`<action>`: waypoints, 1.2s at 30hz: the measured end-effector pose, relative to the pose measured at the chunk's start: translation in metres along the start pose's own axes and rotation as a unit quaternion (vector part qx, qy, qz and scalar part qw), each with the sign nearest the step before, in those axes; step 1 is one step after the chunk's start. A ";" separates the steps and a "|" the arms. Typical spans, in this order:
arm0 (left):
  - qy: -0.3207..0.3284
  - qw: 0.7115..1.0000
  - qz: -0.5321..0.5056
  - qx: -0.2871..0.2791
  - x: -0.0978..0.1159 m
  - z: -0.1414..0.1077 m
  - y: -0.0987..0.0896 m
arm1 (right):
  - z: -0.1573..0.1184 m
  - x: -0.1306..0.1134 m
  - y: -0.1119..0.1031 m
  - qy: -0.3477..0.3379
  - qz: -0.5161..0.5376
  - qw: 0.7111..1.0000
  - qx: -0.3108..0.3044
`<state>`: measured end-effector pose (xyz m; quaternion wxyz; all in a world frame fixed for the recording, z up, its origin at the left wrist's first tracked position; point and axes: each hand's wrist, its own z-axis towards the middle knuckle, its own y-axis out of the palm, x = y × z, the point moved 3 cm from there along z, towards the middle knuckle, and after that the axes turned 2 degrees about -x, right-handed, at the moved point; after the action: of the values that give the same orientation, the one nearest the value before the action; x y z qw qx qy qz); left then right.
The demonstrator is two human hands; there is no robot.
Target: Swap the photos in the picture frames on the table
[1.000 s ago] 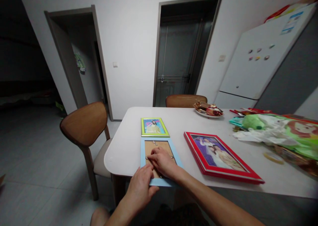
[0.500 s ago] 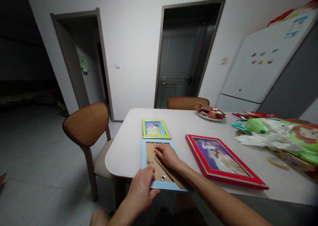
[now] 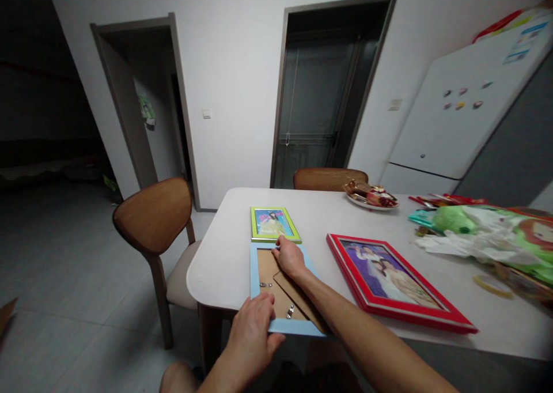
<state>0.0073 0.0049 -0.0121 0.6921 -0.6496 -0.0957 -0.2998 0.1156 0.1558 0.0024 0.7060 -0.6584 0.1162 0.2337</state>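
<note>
A light blue frame lies back side up at the table's front edge, its brown backing board showing with metal clips and a stand flap. My left hand grips the frame's lower left side, thumb at the near edge and fingers on top. My right hand is closed at the top edge of the backing; what its fingertips pinch, if anything, is hidden. Touching the blue frame's far side is a green frame with a picture facing up. To the right lies a thick red frame, also picture up.
On the white table a plate of items stands at the back. Green and white bags and a tape roll lie at the right. One wooden chair is at the left, another behind the table.
My right hand has moved slightly away from me, to the frame's far edge. My left hand stays on the near left side. The view has shifted a little.
</note>
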 end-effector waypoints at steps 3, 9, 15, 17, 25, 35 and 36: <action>0.002 1.000 -0.002 0.004 -0.001 0.000 0.000 | -0.005 -0.005 -0.010 -0.021 0.006 1.000 -0.002; 0.020 1.000 -0.013 0.016 -0.006 0.002 -0.002 | -0.051 0.001 -0.020 -0.180 0.042 0.981 -0.059; 0.023 0.999 -0.010 0.025 -0.010 0.004 -0.003 | -0.116 0.011 -0.024 -0.359 0.016 0.930 -0.080; 0.025 0.999 -0.008 0.027 -0.011 0.004 -0.003 | -0.122 0.010 -0.024 -0.354 0.003 0.932 -0.073; 0.027 0.999 -0.006 0.021 -0.010 0.005 -0.006 | -0.121 0.007 -0.021 -0.341 0.013 0.937 -0.071; 0.038 0.998 0.057 -0.013 0.014 0.012 0.007 | -0.097 0.051 -0.034 -0.093 0.287 0.950 0.083; 0.042 0.999 0.032 0.006 0.015 0.012 0.005 | -0.095 0.060 -0.035 -0.034 0.334 0.936 0.104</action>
<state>0.0251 0.0118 -0.0065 0.7085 -0.6354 -0.0476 -0.3034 0.1981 0.0719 -0.0051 0.6553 -0.4961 0.3292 0.4648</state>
